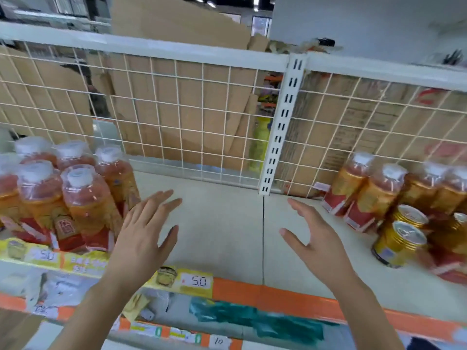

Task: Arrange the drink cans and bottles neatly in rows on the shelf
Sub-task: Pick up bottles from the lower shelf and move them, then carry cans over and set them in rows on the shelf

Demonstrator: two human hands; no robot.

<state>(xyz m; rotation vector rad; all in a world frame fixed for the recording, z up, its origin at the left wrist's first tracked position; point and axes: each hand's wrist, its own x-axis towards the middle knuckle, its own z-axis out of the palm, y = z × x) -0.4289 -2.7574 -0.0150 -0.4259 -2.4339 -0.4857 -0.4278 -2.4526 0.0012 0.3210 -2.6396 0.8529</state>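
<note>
two hands hover over the bare middle of the shelf [222, 223], both empty, fingers spread wide and nearly straight. the left hand [144, 231] is just beside the left bottles [86, 198], a tight cluster with white caps and orange drink that stands upright, long axis vertical. the hand's outer edge is close to the nearest bottle, though i cannot tell if it touches. the right hand [318, 238] faces palm inward and is well apart from the right bottles [374, 193], which stand near the wire grid [177, 109] at the back. the gold cans [401, 238] stand in front of those bottles, nearer the shelf's front edge, and look more loosely placed. the coming move likely turns on this: the left cluster lies directly to the left of the left hand and is far nearer than anything is to the right hand, so a short sideways reach would meet it first. the cans would need a longer reach to the right. yellow price tags [194, 281] line the front edge below the hands.
</note>
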